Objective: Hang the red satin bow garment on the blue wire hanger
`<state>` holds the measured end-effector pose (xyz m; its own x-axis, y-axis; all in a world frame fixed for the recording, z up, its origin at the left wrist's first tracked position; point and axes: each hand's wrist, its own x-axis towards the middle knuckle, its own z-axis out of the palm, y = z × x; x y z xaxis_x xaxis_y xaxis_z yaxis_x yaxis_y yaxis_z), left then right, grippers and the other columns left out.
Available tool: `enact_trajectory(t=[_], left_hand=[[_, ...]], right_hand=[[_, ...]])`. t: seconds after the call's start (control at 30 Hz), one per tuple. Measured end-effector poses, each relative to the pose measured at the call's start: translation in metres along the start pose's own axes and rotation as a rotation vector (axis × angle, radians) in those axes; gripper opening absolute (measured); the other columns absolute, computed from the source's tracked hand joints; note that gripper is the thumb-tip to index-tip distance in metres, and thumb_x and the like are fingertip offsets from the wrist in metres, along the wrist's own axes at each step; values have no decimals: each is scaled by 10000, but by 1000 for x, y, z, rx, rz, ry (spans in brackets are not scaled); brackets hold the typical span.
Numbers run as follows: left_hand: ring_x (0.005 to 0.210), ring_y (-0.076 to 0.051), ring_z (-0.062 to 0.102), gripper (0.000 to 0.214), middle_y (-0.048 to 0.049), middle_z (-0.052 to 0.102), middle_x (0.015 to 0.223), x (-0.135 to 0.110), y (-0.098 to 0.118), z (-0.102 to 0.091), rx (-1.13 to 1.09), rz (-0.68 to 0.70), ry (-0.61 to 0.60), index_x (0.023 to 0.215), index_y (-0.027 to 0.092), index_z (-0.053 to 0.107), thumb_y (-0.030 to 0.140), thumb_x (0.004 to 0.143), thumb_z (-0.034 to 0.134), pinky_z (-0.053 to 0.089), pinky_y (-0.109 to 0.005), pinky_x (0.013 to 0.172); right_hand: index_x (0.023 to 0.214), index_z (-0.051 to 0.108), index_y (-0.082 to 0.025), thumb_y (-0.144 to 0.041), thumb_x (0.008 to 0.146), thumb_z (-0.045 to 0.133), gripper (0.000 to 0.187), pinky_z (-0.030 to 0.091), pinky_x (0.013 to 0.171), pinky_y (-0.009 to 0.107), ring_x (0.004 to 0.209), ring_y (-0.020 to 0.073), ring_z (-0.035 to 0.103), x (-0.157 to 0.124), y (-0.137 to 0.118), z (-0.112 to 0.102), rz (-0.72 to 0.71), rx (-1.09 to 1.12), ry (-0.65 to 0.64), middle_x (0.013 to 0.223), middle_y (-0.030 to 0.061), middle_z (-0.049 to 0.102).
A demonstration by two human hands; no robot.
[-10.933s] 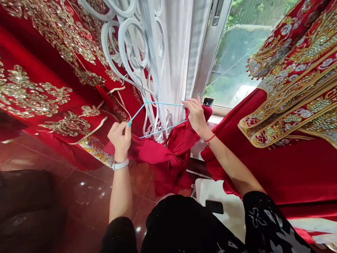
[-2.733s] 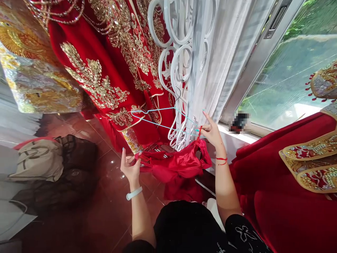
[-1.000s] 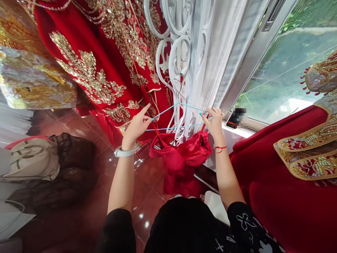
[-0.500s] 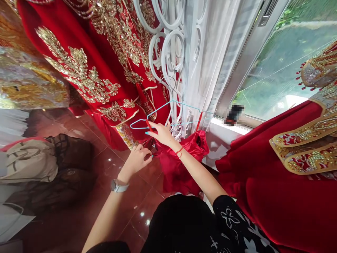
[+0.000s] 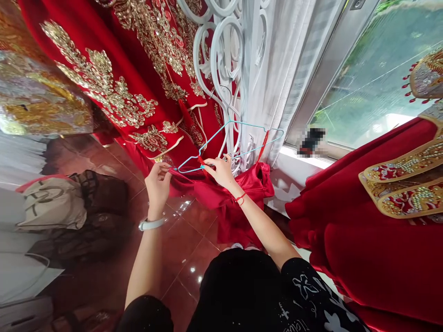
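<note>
A red satin dress (image 5: 238, 186) hangs by a thin strap from the right part of a light blue wire hanger (image 5: 249, 124). The hanger's hook sits up against the white scrollwork. My right hand (image 5: 219, 170) pinches a red strap at the hanger's left arm, and the fingertips touch the wire. To the left, my left hand (image 5: 158, 180) has its thumb and fingers closed on an edge of the dress, drawn out sideways below the hanger's left end. The lower part of the dress hangs toward the floor, partly behind my right forearm.
White metal scrollwork (image 5: 226, 55) stands ahead beside a window (image 5: 367, 87). Red gowns with gold beading (image 5: 110, 87) hang at the left, and another red gown (image 5: 367, 184) stands at the right. Bags (image 5: 51, 203) lie on the tiled floor (image 5: 194, 216).
My left hand has moved up and left, pulling the dress edge out sideways. My right hand has stayed at the hanger's left arm, and the strap there remains pinched.
</note>
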<state>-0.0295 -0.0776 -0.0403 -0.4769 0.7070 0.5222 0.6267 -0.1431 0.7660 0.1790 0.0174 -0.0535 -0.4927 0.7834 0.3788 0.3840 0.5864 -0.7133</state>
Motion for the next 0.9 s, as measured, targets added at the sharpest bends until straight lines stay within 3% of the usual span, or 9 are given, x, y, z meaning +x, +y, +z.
enact_trajectory(t=[0.13,0.37,0.5,0.6,0.7,0.77,0.83,0.87,0.9], left_hand=[[850,-170,712,227,-53,755,956,13,25,10,23,66,21,1033,179,731,263,849,628,549,-267,789],[942,-189,727,428,-49,764,988,14,64,47,76,163,-158,1286,195,690,179,870,590,541,-333,948],[943,-208,694,533,-67,735,1065,5,64,51,149,139,-274,1375,195,613,211,842,615,530,-347,910],[853,-193,635,510,-36,692,985,-2,58,46,208,130,-326,1308,211,631,222,798,639,510,-332,856],[758,-180,534,358,7,574,779,-5,52,45,243,125,-251,1135,206,697,272,784,683,461,-314,786],[707,-169,478,282,28,476,679,-3,48,49,193,87,-196,1075,209,724,332,825,684,414,-295,725],[659,-157,433,253,41,401,621,2,45,54,111,50,-173,1047,214,745,363,853,679,366,-283,671],[638,-152,412,240,46,373,601,5,42,58,73,37,-166,1025,214,754,365,851,687,346,-281,653],[621,-147,394,226,51,353,585,8,40,60,40,26,-163,999,211,759,363,844,697,331,-281,641]], right_hand=[[1076,776,-268,-351,1039,548,245,166,1158,462,864,186,654,-4,-5,-1,9,-3,-18,946,14,790],[1107,769,-288,-337,1027,563,226,176,1170,493,991,228,667,-4,-3,1,3,-17,-7,1070,31,800],[1096,776,-269,-305,1006,587,213,193,1191,511,996,227,680,-1,-1,4,6,3,-6,1043,41,802],[1068,775,-266,-269,980,589,206,255,1201,498,1011,213,693,-5,5,3,-55,140,41,1047,28,801],[1093,750,-258,-240,938,551,252,420,1118,416,1120,213,672,-21,32,-11,-88,312,266,1156,39,769],[1126,717,-235,-225,897,527,298,489,1041,388,1137,226,651,-40,68,-29,41,291,553,1183,74,734],[1154,677,-196,-208,849,533,337,497,1022,419,1086,246,643,-65,112,-51,331,110,801,1155,115,701],[1193,654,-180,-202,798,588,401,483,1036,444,1109,270,628,-78,134,-61,506,-10,816,1157,132,685],[1241,626,-170,-209,745,652,498,471,1043,468,1133,295,616,-90,155,-71,665,-105,752,1163,145,674]])
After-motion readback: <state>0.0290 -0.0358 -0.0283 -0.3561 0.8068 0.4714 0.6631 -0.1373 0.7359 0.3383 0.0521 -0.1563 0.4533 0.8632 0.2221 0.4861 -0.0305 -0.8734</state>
